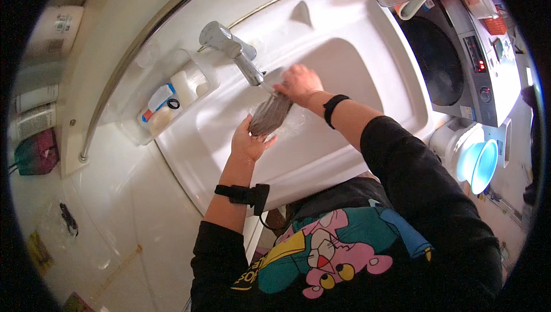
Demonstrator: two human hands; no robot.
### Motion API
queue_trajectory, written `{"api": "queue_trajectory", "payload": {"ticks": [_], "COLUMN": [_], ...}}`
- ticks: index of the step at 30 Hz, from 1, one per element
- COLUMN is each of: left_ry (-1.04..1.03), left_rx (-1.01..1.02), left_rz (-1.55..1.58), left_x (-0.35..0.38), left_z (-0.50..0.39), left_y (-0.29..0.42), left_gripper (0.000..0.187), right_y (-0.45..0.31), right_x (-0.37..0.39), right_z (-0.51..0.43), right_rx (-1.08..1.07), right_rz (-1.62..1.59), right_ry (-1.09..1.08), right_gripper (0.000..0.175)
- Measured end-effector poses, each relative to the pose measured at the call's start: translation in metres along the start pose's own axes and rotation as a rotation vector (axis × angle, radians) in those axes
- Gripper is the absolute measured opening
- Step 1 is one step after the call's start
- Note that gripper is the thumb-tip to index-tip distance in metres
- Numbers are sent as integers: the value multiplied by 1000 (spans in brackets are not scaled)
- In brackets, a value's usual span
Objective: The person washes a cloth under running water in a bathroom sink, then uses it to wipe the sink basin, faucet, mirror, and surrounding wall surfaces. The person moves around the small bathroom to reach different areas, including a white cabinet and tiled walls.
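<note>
A wet grey-brown cloth item [271,115] is stretched between both hands over a white washbasin [344,157]. My left hand [252,142] supports its lower end, fingers and thumb around it. My right hand [300,85] grips its upper end, just right of the spout. Above them is a chrome faucet [234,49], and a thin stream of water falls from it by the right hand onto the cloth. Splashes show in the basin beneath. The exact kind of cloth item cannot be told.
A clear plastic tray [144,140] with soap bars and a blue-and-white tube lies at the basin's left edge. At right are a front-loading washing machine [465,54] and a light-blue plastic basin [483,166]. A metal-edged mirror cabinet [129,60] juts in at upper left.
</note>
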State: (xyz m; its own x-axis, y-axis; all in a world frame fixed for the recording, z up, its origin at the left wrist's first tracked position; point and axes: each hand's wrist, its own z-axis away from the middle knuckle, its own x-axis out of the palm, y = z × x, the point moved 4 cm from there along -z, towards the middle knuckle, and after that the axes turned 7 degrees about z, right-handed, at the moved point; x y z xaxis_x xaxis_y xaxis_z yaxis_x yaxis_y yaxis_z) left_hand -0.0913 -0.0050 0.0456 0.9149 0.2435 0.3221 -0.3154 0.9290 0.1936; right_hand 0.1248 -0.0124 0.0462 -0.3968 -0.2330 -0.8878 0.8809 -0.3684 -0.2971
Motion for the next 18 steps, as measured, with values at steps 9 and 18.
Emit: {"api": "queue_trajectory", "payload": {"ticks": [9, 18], "left_ry": [294, 32], "left_rx": [-13, -76], "left_rz": [-171, -279], "left_x": [-30, -20], "left_z": [5, -25], "left_y": [-5, -13], "left_gripper": [79, 60], "right_y": [0, -30], "right_x": [67, 82], "right_z": [35, 36], "right_rx": [-635, 92], "right_rz": [391, -533], "right_ry": [-366, -421], "right_gripper": [53, 29]}}
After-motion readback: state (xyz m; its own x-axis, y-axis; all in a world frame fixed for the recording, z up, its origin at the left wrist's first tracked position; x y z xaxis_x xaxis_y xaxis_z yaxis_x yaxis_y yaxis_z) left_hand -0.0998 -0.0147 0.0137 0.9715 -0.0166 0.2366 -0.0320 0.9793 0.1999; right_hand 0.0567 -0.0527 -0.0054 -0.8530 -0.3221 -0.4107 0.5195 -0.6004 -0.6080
